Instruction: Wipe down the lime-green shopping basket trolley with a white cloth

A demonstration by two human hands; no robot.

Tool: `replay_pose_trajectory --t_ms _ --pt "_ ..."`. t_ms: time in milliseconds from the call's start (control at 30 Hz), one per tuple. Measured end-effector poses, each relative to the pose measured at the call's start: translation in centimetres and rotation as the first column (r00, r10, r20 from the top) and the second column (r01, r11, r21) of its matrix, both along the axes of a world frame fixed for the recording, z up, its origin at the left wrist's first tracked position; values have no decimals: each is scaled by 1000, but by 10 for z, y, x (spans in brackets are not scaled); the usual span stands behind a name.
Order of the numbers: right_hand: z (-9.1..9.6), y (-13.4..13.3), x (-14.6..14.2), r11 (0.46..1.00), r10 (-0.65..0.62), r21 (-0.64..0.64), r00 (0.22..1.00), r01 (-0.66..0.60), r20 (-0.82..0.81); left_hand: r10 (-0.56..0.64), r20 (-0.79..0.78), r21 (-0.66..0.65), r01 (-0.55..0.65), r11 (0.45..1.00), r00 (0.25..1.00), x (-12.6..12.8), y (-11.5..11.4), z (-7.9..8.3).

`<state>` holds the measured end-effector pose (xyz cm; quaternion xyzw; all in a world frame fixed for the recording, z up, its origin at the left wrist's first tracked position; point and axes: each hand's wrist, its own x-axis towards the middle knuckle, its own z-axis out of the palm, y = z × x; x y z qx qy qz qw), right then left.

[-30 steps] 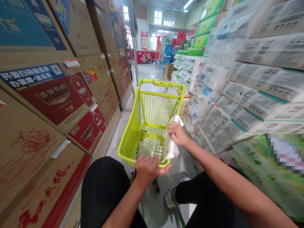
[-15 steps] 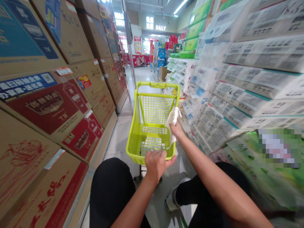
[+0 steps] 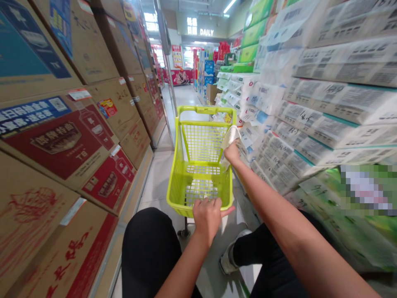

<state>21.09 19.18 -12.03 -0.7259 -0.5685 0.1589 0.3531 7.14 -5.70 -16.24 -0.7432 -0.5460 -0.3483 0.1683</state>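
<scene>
A yellow-green plastic shopping basket point(image 3: 173, 174) on a wheeled frame stands in front of me, with nothing lying inside it. My left hand point(image 3: 208, 213) is wrapped over the basket's near rim, its thumb sticking out to the right. At the basket's right side, my right hand point(image 3: 232, 154) is closed on a white cloth point(image 3: 232, 134), which lies bunched against the side rim. Part of the cloth is hidden behind the fingers. The basket's raised handle point(image 3: 206, 110) is at the far end, touched by neither hand.
Stacked cardboard cartons point(image 3: 62, 140) line the left side. On the right rise piles of wrapped paper packs point(image 3: 335, 111) and green packs point(image 3: 338, 223). A metal post point(image 3: 169, 82) stands ahead at the left. The tiled floor point(image 3: 182, 97) leads to further shelves. My knees flank the basket.
My right hand and the cloth have moved slightly up and outward along the basket's right side; the cloth's hanging part has left the inner wall. My left hand stays on the near rim.
</scene>
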Motion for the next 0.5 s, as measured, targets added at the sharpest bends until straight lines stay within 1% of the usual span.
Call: replay_pose_trajectory --t_ms 133,200,267,367,433,500 --pt "-18 -51 -7 997 77 7 997 -76 -6 10 6 -3 -9 1000 1000 -2 0 0" --pt "-27 -82 -10 988 144 67 989 -142 -40 -5 16 -4 5 1000 1000 -2 -1 -1" --pt "-36 -114 -13 965 226 154 970 -210 -92 -20 35 -12 20 1000 999 -2 -2 -1" --pt "-49 -156 -17 934 301 245 943 -261 -141 -39 53 -20 40 999 998 -5 -4 -3" --pt "-54 -170 -18 921 326 274 933 -277 -153 -67 49 -12 68 998 997 -8 -4 -4" --pt "-55 -167 -16 915 340 281 928 -289 -151 -102 40 0 102 995 994 -9 -2 -5"
